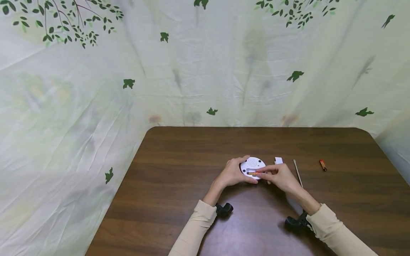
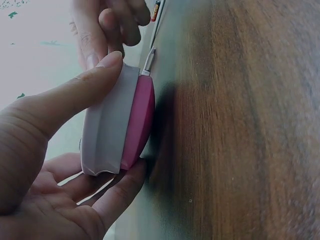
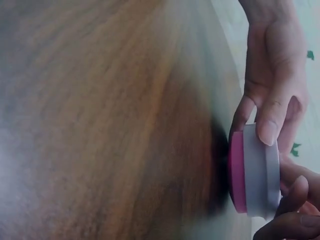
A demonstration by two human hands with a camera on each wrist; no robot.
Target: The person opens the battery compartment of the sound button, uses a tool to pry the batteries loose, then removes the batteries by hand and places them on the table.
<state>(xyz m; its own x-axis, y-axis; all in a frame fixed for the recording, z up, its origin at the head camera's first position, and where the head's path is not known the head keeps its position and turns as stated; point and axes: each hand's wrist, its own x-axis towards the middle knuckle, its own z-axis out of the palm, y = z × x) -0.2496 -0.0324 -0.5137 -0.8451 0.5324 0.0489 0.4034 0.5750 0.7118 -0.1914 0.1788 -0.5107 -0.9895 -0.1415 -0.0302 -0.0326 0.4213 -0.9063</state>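
Note:
My left hand (image 1: 233,172) grips a round white device (image 1: 252,161) by its rim, thumb on the near side and fingers round the far side. Its speckled back, with a hole pattern and an open battery slot, faces up. The pink underside (image 2: 138,122) faces the table; whether it touches the wood I cannot tell. An orange-and-black battery (image 1: 252,173) lies along the slot. At its right end, the thumb and forefinger of my right hand (image 1: 279,176) pinch it. In the right wrist view those fingers (image 3: 295,197) are beside the device, and the battery is hidden.
Just beyond my right hand is a small white piece (image 1: 278,160). A thin metal rod (image 1: 298,172), partly hidden by the right forearm, lies to its right. Farther right on the brown table (image 1: 179,153) rests another battery (image 1: 322,165). A leaf-patterned cloth (image 1: 192,78) hangs behind.

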